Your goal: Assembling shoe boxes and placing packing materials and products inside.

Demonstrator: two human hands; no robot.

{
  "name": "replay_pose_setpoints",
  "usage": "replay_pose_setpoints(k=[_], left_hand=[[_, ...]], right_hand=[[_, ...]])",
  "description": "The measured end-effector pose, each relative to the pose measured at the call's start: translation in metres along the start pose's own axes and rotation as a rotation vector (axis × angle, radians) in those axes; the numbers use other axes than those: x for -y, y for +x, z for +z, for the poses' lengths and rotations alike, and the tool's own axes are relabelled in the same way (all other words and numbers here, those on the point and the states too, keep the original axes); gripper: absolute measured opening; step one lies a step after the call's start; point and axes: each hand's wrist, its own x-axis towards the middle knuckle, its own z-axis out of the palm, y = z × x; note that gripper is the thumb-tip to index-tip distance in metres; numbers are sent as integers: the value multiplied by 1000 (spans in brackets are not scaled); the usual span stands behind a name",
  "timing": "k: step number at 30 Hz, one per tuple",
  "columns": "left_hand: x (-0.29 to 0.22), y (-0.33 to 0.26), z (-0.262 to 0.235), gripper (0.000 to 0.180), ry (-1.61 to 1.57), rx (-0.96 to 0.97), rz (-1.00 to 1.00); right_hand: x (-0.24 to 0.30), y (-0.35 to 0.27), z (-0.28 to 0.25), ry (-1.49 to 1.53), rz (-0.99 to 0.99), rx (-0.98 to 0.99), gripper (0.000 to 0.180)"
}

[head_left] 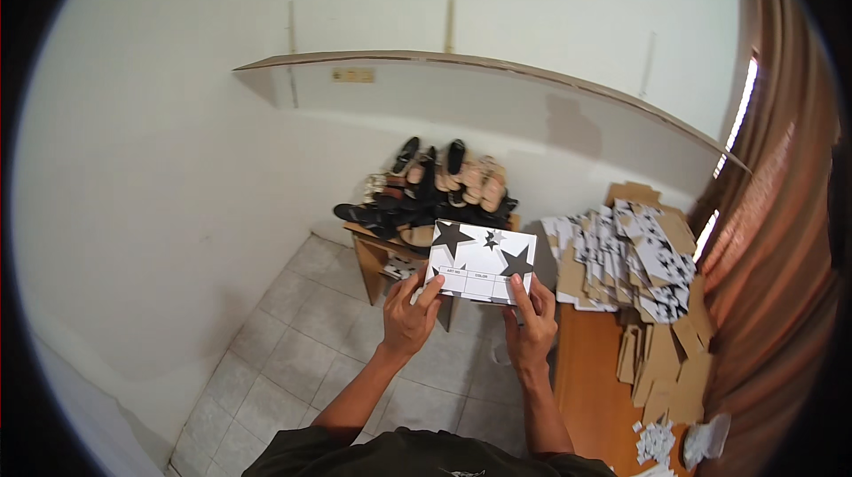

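Note:
Between my two hands I hold up a white shoe box [475, 255] with dark and grey stars and a printed grid on the face toward me. My left hand [409, 310] grips its lower left corner, thumb on the front. At the lower right, my right hand [531, 322] is closed round the other corner, its thumb also on the face. Some fingers are hidden behind the box. Beyond it, a pile of shoes [479, 182], black, pink and tan, covers a small wooden table [368, 257], which the box partly hides.
To the right is a wooden desk [586, 370] with stacked star-print flat cartons [612, 251], brown cardboard pieces [679, 379] and small white scraps [655, 443]. A brown curtain [772, 237] hangs beside it. A long shelf [497, 63] crosses the wall above a tiled floor [302, 335].

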Motion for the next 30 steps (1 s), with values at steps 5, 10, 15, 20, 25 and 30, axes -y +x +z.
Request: replay_pose_setpoints(k=[5, 10, 15, 20, 25, 30], left_hand=[[98, 10, -81, 74, 114, -77, -44], [189, 37, -153, 71, 240, -134, -24], [262, 53, -204, 70, 331, -164, -36], [339, 60, -228, 72, 413, -220, -18], [385, 57, -224, 68, 490, -244, 2], [430, 40, -205, 45, 355, -329, -20]], right_hand=[[60, 41, 120, 65, -115, -17, 73], [124, 90, 227, 237, -174, -14, 69], [163, 125, 318, 336, -205, 9, 68], [182, 155, 404, 397, -305, -58, 68], [164, 162, 480, 498, -371, -117, 67], [139, 173, 549, 603, -489, -160, 68]])
